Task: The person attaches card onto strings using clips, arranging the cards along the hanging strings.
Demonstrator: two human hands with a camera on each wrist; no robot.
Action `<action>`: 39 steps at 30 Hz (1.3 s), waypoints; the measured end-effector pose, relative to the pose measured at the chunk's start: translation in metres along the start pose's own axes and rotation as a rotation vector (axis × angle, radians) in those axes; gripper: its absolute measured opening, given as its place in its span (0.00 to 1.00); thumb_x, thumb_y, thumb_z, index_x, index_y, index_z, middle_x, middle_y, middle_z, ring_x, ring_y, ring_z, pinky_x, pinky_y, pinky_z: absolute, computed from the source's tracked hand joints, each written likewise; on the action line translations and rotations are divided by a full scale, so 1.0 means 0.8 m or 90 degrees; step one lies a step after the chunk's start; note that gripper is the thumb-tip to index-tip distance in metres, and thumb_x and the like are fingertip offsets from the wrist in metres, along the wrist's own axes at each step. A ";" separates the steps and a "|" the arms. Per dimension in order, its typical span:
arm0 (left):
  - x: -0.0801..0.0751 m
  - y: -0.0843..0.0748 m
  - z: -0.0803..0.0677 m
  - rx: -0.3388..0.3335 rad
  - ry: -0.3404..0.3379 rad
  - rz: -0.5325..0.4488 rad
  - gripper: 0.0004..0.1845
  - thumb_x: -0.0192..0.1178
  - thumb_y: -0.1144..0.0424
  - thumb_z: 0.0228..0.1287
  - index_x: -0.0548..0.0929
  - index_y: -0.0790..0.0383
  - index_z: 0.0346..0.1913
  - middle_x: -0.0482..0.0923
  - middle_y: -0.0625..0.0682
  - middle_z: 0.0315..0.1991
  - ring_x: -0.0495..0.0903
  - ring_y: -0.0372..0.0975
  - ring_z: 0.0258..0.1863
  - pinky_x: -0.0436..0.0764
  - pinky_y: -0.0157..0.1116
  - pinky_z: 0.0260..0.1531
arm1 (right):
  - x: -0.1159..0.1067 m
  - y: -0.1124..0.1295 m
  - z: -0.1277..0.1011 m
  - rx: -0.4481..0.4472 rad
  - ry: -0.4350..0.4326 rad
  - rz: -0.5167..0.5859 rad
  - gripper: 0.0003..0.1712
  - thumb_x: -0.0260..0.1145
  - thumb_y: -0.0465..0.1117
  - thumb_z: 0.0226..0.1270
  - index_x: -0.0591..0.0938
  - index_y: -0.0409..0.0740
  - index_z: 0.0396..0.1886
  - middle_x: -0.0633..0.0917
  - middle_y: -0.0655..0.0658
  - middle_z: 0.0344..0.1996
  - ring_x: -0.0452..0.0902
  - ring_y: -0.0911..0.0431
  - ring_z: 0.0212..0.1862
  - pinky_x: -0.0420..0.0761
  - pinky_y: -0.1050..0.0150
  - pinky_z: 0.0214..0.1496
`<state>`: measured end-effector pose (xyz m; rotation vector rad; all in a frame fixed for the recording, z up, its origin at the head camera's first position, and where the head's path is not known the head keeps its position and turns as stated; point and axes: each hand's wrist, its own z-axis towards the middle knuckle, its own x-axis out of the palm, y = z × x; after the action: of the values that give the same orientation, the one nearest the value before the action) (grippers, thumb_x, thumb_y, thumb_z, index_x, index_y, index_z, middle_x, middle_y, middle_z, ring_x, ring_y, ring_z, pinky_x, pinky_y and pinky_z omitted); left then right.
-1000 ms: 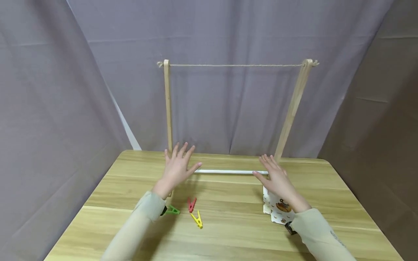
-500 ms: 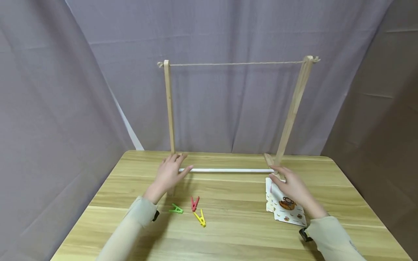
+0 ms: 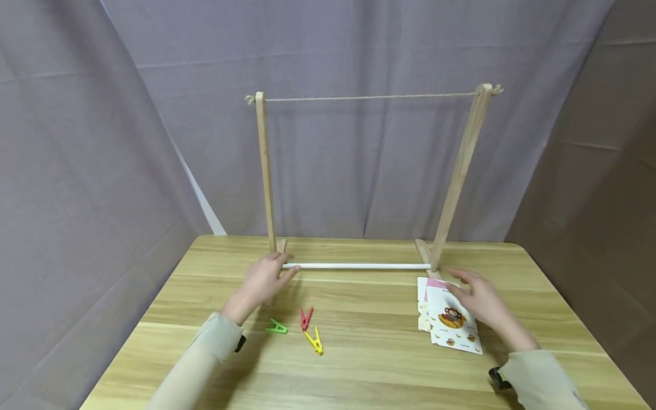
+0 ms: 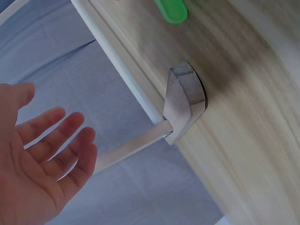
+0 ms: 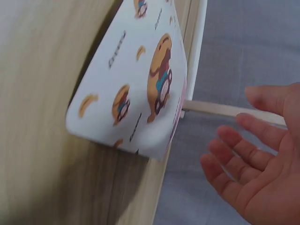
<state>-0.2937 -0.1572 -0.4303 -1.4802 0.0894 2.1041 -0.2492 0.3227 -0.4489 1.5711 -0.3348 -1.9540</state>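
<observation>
In the head view my left hand (image 3: 260, 280) is over the left foot of a wooden stand, close to the end of its white rod (image 3: 359, 266). The left wrist view shows that hand (image 4: 42, 164) with loosely bent fingers and nothing in them. My right hand (image 3: 480, 299) hovers beside the right post (image 3: 461, 171), at the edge of white cards (image 3: 451, 324) printed with a monkey and bananas. Seen from the right wrist, its relaxed fingers are apart from the card (image 5: 136, 84) and hold nothing. A rope (image 3: 369, 97) joins the post tops.
Three clothespins lie on the wooden table (image 3: 369, 364) at front left of centre: a red clothespin (image 3: 306, 319), a yellow clothespin (image 3: 315, 343) and a green clothespin (image 3: 277, 327). Grey curtains (image 3: 328, 171) hang behind and at the sides.
Both hands have come down from raised, spread poses above the rod's ends. The left drew slightly nearer; the right moved right and off the cards, uncovering them. Stand and clothespins stay put.
</observation>
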 end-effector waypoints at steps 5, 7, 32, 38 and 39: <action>0.003 -0.001 -0.001 -0.011 0.027 -0.023 0.22 0.59 0.48 0.73 0.84 0.63 0.55 0.85 0.58 0.49 0.85 0.52 0.45 0.84 0.51 0.44 | -0.009 -0.014 -0.008 0.046 0.002 -0.029 0.28 0.63 0.42 0.75 0.73 0.23 0.63 0.79 0.22 0.52 0.77 0.30 0.49 0.79 0.36 0.48; 0.004 -0.002 -0.003 -0.021 0.039 -0.032 0.22 0.58 0.47 0.74 0.84 0.61 0.54 0.85 0.58 0.49 0.85 0.52 0.46 0.84 0.52 0.44 | -0.012 -0.019 -0.010 0.061 0.006 -0.036 0.29 0.63 0.43 0.74 0.72 0.23 0.63 0.80 0.22 0.50 0.78 0.32 0.47 0.79 0.38 0.46; 0.021 0.001 -0.017 -0.037 0.097 -0.074 0.20 0.58 0.49 0.75 0.85 0.62 0.53 0.86 0.52 0.37 0.79 0.37 0.25 0.80 0.41 0.30 | -0.013 -0.046 -0.033 0.185 0.088 -0.027 0.46 0.66 0.57 0.70 0.68 0.14 0.60 0.79 0.40 0.37 0.72 0.51 0.36 0.72 0.62 0.35; 0.029 0.001 -0.024 -0.032 0.098 -0.081 0.17 0.59 0.52 0.74 0.86 0.62 0.50 0.85 0.50 0.35 0.82 0.40 0.30 0.81 0.43 0.33 | -0.006 -0.045 -0.038 0.192 0.104 -0.014 0.31 0.67 0.59 0.69 0.74 0.32 0.38 0.73 0.47 0.27 0.66 0.56 0.28 0.65 0.66 0.27; 0.031 0.001 -0.025 -0.033 0.098 -0.081 0.16 0.59 0.52 0.74 0.86 0.61 0.50 0.85 0.50 0.35 0.82 0.40 0.30 0.81 0.42 0.33 | -0.004 -0.045 -0.038 0.196 0.105 -0.015 0.29 0.67 0.60 0.68 0.73 0.37 0.35 0.72 0.48 0.26 0.65 0.56 0.27 0.63 0.66 0.26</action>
<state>-0.2828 -0.1554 -0.4599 -1.6329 -0.0014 1.9045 -0.2302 0.3580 -0.4736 1.9239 -0.5719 -1.8401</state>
